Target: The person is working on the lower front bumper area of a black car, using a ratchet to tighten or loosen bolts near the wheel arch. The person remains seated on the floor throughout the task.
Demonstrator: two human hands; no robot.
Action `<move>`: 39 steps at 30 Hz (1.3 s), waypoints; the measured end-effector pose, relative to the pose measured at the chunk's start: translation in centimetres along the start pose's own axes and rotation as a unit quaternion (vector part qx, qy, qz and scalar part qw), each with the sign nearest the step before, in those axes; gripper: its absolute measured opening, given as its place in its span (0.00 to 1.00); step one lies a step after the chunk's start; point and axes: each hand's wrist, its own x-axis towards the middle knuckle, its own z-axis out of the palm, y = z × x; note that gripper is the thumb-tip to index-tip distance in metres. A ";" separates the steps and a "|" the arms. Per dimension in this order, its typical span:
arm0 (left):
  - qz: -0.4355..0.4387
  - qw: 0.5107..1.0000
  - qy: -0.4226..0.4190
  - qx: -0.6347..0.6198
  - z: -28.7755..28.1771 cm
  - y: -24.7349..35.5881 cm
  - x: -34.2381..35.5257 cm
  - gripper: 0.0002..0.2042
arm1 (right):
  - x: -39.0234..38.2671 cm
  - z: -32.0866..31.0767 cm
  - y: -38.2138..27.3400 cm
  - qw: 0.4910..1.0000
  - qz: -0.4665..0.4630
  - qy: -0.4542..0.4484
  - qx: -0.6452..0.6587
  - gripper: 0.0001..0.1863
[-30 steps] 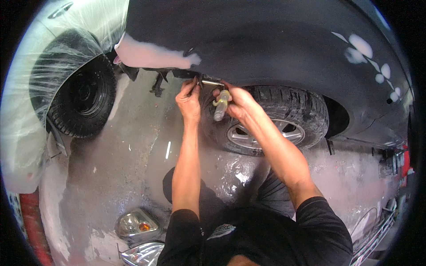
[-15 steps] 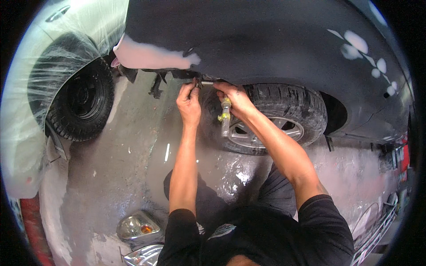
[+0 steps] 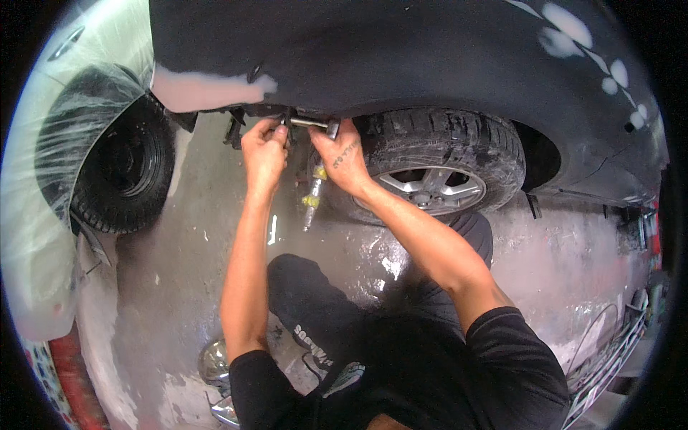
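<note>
- Presently, a hand tool (image 3: 313,197) is being grasped by the right hand (image 3: 344,159), with the fingers closed firmly around its upper part; its handle, which is being marked by yellow bands, is being seen below the palm, slightly slanted.
- Between both hands, a shiny metal rod (image 3: 308,122) is being held almost level, just below the lower edge of a dark car panel (image 3: 401,57); whether it is being joined to the tool, one cannot tell with certainty.
- Close beside the left end of this rod, the left hand (image 3: 264,159) is being held with thumb and bent fingers near together; whether something is being pinched there, one cannot tell.
- Above the left hand, the panel is being covered in part by a pinkish-white patch (image 3: 208,89), and farther to the right by some pale spots (image 3: 567,23).
- Just beside the right hand, a dusty tyre (image 3: 444,136) with a silver rim (image 3: 433,190) is being seen under the panel.
- At the far left, a pale car body (image 3: 39,179) is being wrapped by clear film, and a black wheel (image 3: 132,168) is being seen beside it.
- On the wet floor (image 3: 172,272), a lamp (image 3: 213,362) is being partly hidden by the left sleeve (image 3: 258,390).
</note>
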 end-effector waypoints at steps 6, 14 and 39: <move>0.117 0.989 0.056 -0.070 1.4 -3.5 -0.2 0.11 | 1.9 -1.7 -0.6 0.997 0.069 -0.030 0.021 0.19; 0.192 0.954 0.009 -0.231 2.0 -6.9 1.9 0.13 | 2.8 -0.9 -0.6 0.944 0.227 -0.026 0.239 0.10; 0.257 0.961 0.042 -0.092 1.2 -5.7 1.5 0.12 | 3.1 -0.9 -1.2 0.948 0.282 -0.080 0.126 0.17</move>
